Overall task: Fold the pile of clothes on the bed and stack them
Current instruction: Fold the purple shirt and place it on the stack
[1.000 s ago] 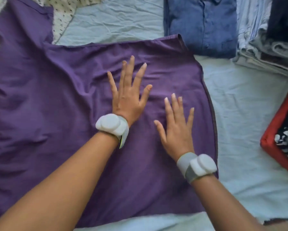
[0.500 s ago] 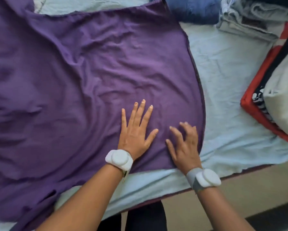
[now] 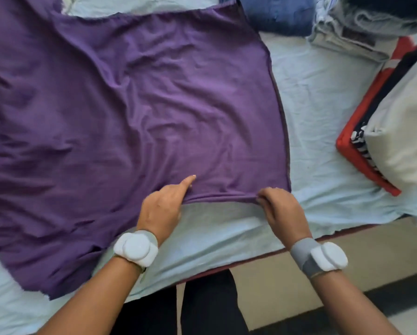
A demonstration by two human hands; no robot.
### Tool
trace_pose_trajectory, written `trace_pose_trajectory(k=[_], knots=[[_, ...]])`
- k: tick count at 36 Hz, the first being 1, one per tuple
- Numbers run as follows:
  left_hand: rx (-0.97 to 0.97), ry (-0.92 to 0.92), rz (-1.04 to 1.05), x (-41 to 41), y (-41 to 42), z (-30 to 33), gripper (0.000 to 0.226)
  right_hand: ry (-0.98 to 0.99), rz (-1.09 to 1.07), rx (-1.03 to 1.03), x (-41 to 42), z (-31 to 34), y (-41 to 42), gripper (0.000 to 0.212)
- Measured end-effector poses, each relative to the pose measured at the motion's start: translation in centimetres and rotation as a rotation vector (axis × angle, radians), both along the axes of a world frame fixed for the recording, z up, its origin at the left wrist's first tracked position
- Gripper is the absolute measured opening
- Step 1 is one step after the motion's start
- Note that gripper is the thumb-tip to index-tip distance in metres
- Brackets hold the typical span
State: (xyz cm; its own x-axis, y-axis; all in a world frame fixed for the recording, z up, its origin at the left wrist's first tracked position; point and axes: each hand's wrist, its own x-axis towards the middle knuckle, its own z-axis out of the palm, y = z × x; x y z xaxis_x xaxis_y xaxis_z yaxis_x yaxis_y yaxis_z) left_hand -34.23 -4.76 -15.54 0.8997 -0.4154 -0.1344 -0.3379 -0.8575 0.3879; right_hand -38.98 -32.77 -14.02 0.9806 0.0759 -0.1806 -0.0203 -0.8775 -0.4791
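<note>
A: Purple shirt (image 3: 135,112) lies spread on the bed sheet (image 3: 323,112), near edge lifted. Risk?

B: Likely bunching. The far side is loose, so an uneven pull could drag it crooked.

A: Hands?

B: Left hand (image 3: 162,209) pinches the edge, forefinger extended. Right hand (image 3: 281,209) is curled, gripping the near corner. Both knuckles-up.

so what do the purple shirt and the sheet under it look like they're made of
The purple shirt looks like a thin, matte knit, probably cotton jersey: it lies in soft, shallow ripples and bunches where the left hand and right hand pinch its near edge. The light blue bed sheet looks like a woven cotton or blend, matte, with finer, sharper creases. Exact fibre can't be told.
</note>
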Motion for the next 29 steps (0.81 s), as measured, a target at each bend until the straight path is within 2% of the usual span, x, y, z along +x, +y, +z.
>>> trace_pose_trajectory(k=[6,10,14,19,22,24,27,29], knots=[[-0.031,-0.070,0.145,9.9,-1.8,4.0,0.048,-0.241,-0.104,-0.057,10.4,2.0,-0.6,0.016],[0.024,0.021,0.210,16.7,-2.7,3.1,0.045,-0.277,-0.227,-0.102,17.0,0.4,-0.3,0.023],[0.003,0.243,0.143,19.4,-1.2,0.6,0.052,-0.267,-0.299,-0.079,18.9,-0.4,2.0,0.036],[-0.170,0.166,0.191,17.5,2.9,1.1,0.049,-0.300,-0.258,0.160,16.2,0.1,10.1,0.033],[-0.211,0.127,0.239,15.2,6.0,1.1,0.047,-0.199,-0.190,0.324,12.9,-0.1,16.4,0.033],[-0.211,0.129,0.296,13.8,9.0,1.1,0.046,-0.062,-0.140,0.451,10.7,-0.2,21.2,0.040],[-0.241,0.175,0.390,12.2,12.6,0.8,0.044,0.283,-0.069,0.566,7.8,-0.5,26.3,0.068],[-0.238,0.215,0.451,11.7,14.7,0.7,0.047,0.445,-0.038,0.516,6.7,-0.6,28.7,0.082]])
